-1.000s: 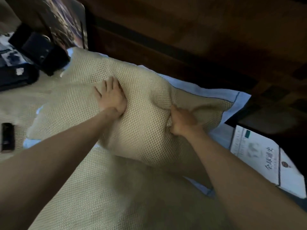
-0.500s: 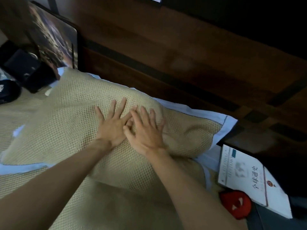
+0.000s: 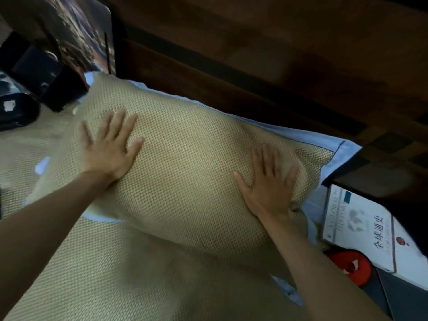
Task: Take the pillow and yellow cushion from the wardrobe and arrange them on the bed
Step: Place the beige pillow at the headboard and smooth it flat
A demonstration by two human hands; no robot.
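Note:
A plump pillow (image 3: 192,172) with a yellowish woven-mesh cover and pale blue edging lies on the bed (image 3: 97,269), against the dark wooden headboard (image 3: 254,72). My left hand (image 3: 108,147) rests flat on its left part, fingers spread. On the pillow's right part my right hand (image 3: 268,181) presses flat, fingers apart too. Neither hand grips anything. A separate yellow cushion is not in view.
A white book (image 3: 361,225) with printed characters and a red object (image 3: 352,267) lie at the bed's right edge. Dark bags or boxes (image 3: 39,75) and a framed picture (image 3: 81,31) stand at the upper left by the headboard.
My hands, side by side at the pillow's middle half a second ago, have slid apart to its left and right parts. A second ago the right hand pinched the cover.

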